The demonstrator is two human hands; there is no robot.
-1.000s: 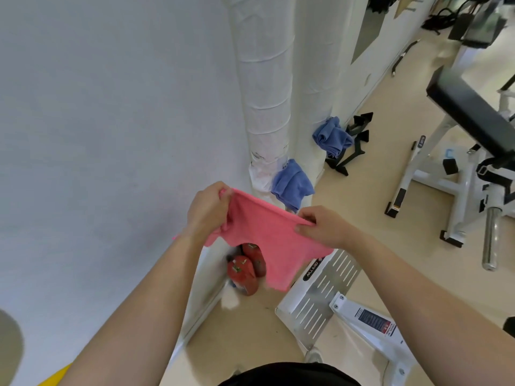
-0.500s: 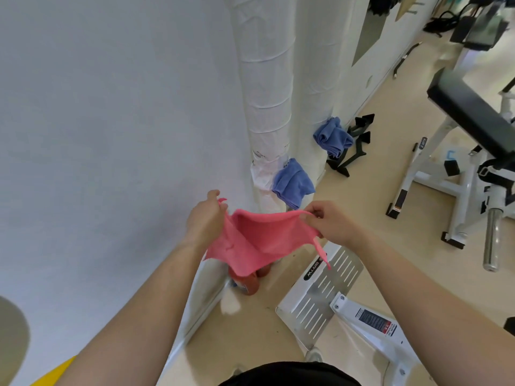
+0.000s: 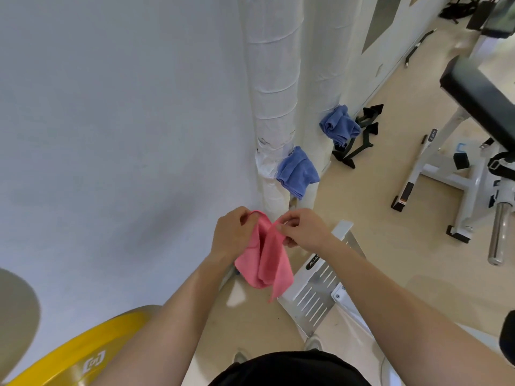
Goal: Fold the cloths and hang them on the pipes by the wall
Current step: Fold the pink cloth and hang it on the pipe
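A pink cloth hangs doubled between my hands in front of the white wall. My left hand grips its top edge on the left. My right hand pinches the other top corner, close beside the left hand. The cloth's lower end droops to a point. Two white wrapped pipes rise by the wall. A folded blue cloth hangs low between them. A second blue cloth hangs farther back.
A white metal machine base with slots lies on the beige floor under my right arm. A yellow weight plate sits at the lower left. A white bench frame with a black pad stands at the right, black handles behind.
My hands have come together, bringing the pink cloth's top corners side by side, so it now hangs folded in half. The camera has tilted down, bringing the yellow plate into view.
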